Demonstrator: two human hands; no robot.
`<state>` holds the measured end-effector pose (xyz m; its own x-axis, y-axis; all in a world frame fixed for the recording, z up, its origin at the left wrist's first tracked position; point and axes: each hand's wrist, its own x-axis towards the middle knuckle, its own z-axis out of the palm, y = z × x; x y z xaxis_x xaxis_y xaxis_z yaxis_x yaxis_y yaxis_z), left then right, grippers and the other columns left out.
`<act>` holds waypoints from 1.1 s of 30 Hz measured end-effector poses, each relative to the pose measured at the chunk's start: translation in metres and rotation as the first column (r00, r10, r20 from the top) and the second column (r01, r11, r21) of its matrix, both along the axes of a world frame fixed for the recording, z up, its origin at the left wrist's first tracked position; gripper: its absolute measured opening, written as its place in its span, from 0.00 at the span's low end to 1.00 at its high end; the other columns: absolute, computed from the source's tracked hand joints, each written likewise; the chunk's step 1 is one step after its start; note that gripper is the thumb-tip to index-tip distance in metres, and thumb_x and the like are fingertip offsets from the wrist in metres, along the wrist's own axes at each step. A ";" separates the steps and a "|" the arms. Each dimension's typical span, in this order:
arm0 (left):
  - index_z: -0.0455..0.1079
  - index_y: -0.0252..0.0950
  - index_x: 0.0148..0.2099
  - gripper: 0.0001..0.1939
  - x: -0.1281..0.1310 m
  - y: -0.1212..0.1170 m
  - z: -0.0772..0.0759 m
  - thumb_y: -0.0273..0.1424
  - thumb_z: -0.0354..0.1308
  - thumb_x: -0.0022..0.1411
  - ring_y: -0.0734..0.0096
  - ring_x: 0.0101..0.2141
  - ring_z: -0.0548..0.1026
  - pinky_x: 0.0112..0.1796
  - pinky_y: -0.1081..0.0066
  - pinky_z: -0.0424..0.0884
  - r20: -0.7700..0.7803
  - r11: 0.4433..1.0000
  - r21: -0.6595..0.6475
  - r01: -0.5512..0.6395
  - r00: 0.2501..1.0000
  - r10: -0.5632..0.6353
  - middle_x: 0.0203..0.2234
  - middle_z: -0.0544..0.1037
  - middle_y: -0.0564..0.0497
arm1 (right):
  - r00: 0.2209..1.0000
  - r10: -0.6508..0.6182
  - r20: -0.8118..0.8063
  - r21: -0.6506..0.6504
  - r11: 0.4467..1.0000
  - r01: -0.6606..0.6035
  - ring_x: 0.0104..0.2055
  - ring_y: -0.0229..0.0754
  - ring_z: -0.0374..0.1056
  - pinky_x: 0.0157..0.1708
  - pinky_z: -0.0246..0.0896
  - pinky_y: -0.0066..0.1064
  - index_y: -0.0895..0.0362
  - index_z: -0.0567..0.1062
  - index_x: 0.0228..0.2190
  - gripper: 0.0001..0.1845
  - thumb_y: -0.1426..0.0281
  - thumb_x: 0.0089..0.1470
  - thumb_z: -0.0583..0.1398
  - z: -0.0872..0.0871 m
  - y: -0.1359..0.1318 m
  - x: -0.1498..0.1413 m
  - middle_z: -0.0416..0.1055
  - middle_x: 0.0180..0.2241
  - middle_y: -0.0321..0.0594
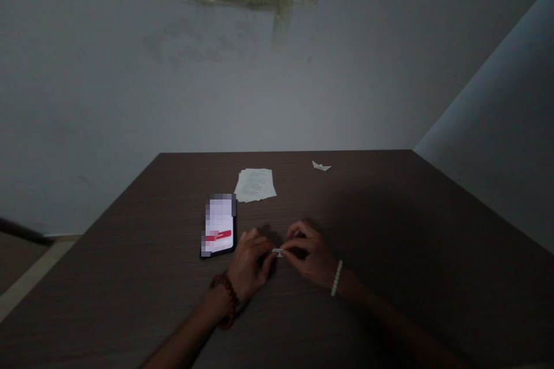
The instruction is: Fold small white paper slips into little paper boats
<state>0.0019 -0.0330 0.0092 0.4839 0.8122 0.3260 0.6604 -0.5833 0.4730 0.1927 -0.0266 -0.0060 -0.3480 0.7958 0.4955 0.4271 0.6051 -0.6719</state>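
Between my two hands, just above or on the table, is a small folded piece of white paper (277,252). My left hand (250,262) pinches its left end with thumb and fingers. On the other side, my right hand (310,255) grips the right end between thumb and forefinger, the other fingers curled above. Most of the paper is covered by fingertips, so its exact folds cannot be made out. A phone (219,225) with a lit screen, partly pixelated, lies left of my left hand.
Beyond the phone lies a stack of printed paper sheets (255,184). A small folded paper boat (321,166) rests near the far edge of the dark brown table (372,311). Behind the table stands a grey wall (277,92) with peeling tape on it.
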 end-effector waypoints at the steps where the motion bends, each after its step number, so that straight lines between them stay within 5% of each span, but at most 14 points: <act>1: 0.70 0.36 0.31 0.12 0.000 -0.001 0.000 0.30 0.49 0.64 0.62 0.34 0.66 0.36 0.62 0.59 -0.005 1.000 0.020 0.000 1.000 0.000 0.26 0.73 0.49 | 1.000 -0.001 -0.015 0.002 1.000 0.002 0.38 0.39 0.64 0.38 0.63 0.33 0.54 0.78 0.29 0.02 0.73 0.51 0.63 0.000 0.000 -0.001 0.65 0.36 0.39; 13: 0.73 0.36 0.28 0.14 0.001 -0.003 -0.003 0.30 0.50 0.64 0.63 0.31 0.64 0.34 0.62 0.56 -0.034 0.991 0.133 0.035 0.999 -0.031 0.22 0.73 0.49 | 1.000 0.011 -0.027 0.042 0.999 -0.010 0.37 0.40 0.63 0.35 0.62 0.32 0.54 0.77 0.27 0.05 0.76 0.44 0.63 0.000 0.000 -0.005 0.65 0.34 0.38; 27: 0.75 0.38 0.32 0.13 -0.003 -0.005 0.003 0.31 0.50 0.65 0.64 0.32 0.66 0.34 0.63 0.59 0.042 0.997 0.071 0.032 0.998 -0.035 0.25 0.75 0.49 | 0.999 -0.041 0.003 0.099 0.994 0.041 0.36 0.40 0.63 0.34 0.61 0.31 0.54 0.77 0.25 0.07 0.78 0.43 0.63 0.004 0.005 0.010 0.66 0.33 0.38; 33: 0.74 0.38 0.32 0.12 -0.003 -0.003 0.001 0.31 0.51 0.64 0.64 0.33 0.66 0.35 0.63 0.61 0.074 0.998 0.055 0.026 0.997 -0.030 0.26 0.76 0.50 | 0.999 0.046 0.007 0.082 0.996 -0.046 0.37 0.40 0.64 0.36 0.63 0.32 0.53 0.77 0.30 0.07 0.76 0.47 0.62 0.004 0.004 0.011 0.67 0.35 0.39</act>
